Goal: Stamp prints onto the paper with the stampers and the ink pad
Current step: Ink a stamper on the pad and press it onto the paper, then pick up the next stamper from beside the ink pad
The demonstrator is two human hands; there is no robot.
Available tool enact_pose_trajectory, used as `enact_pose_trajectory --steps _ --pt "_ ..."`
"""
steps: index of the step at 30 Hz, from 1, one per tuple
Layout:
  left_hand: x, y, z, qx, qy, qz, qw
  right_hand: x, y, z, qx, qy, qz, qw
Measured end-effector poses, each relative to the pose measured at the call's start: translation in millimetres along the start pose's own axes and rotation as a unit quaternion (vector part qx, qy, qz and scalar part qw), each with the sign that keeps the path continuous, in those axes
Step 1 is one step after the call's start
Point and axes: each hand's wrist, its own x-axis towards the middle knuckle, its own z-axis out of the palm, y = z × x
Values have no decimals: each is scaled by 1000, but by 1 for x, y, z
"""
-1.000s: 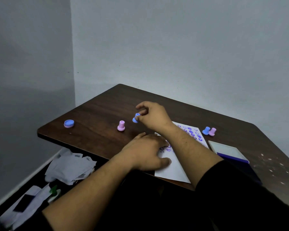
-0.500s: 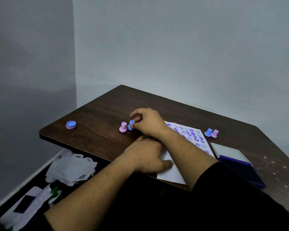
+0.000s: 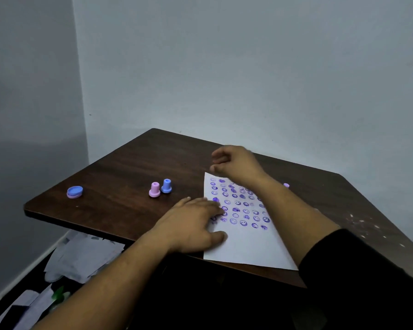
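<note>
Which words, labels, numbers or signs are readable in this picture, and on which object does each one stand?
No readable text anywhere.
White paper sheet: only purple smiley-face stamp prints, no letters.
Pink plastic stamper, blue plastic stamper, round blue-and-pink cap: no visible markings.

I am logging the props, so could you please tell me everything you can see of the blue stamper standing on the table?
The blue stamper is a small, smooth, plastic-looking piece with a narrow round handle above a wider round base. It stands upright, base down, on the dark wooden table, close beside a pink stamper of the same shape, left of the paper. Neither hand touches it.
</note>
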Motion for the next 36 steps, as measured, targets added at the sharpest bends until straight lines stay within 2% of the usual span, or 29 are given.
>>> enact_pose_trajectory --steps 5,8,16,22,36 --pt "3 -3 2 -8 -17 -6 1000 -9 54 -66 -35 96 59 993" --pt "3 -5 3 -12 -21 -5 1000 -17 86 -93 -78 119 100 985" --pt "4 -4 2 -8 -30 -1 1000 -33 139 -116 -167 105 152 969" --pt "4 -4 1 -10 -28 5 1000 -36 153 -114 -172 85 154 969" --pt "4 -5 1 -7 -28 16 999 -38 168 -103 -185 98 147 967"
